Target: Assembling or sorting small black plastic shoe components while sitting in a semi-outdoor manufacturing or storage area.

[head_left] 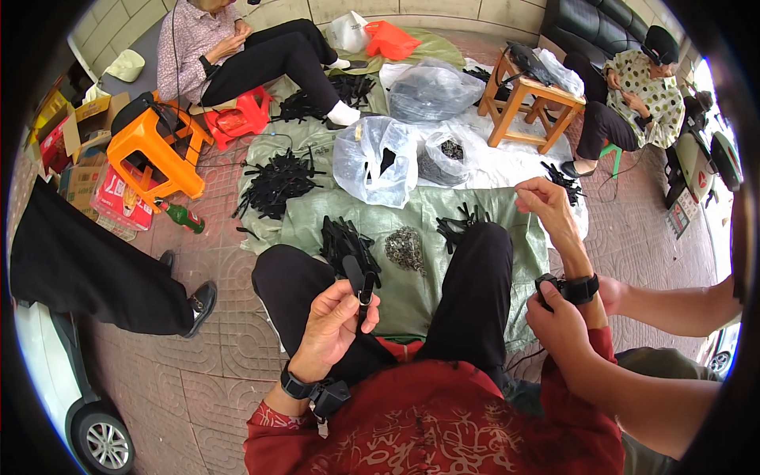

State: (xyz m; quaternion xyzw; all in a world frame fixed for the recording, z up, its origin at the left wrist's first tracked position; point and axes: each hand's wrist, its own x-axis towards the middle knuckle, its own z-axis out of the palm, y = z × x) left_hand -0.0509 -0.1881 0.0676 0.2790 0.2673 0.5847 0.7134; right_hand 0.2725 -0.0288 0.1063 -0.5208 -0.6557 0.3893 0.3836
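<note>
A pale wall (pixel 467 10) of large blocks ran across the top behind a black sofa (pixel 592 30), and reddish patterned paving (pixel 210 396) spread below. An orange stool (pixel 168 152) and a red stool (pixel 252 119) stood to the left, a wooden stool (pixel 552 93) nearer the right, while a white car (pixel 43 368) showed at lower left; daylight lit the scene, brightest along the right rim.

Front and centre on the tarpaulin (pixel 317 204) sat the metal pieces (pixel 405 250), one strap pile (pixel 342 241) just left of them, another strap pile (pixel 461 227) off to the right! Behind came two plastic bags (pixel 356 162), side by side; farther back on the right stood the wooden stool (pixel 546 93), a plastic sack (pixel 562 72) on top. And out left, on the paving (pixel 229 317), the bottle (pixel 184 217) sat near a plastic stool (pixel 162 156)!
</note>
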